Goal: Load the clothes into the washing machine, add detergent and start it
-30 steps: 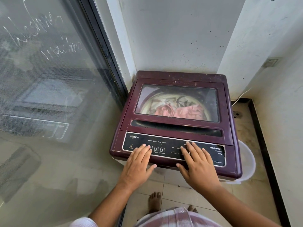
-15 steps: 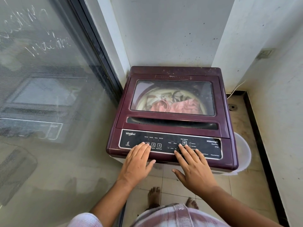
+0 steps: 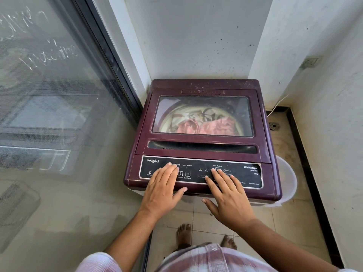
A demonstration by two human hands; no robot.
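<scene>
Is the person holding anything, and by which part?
Nothing is held: left hand and right hand rest flat on the black control panel of the maroon washing machine.

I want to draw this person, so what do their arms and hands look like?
Both hands, the left hand and the right hand, are bare: no gloves, rings or watch show. The forearms are bare too. A pale, faintly checked sleeve covers the upper left arm.
</scene>
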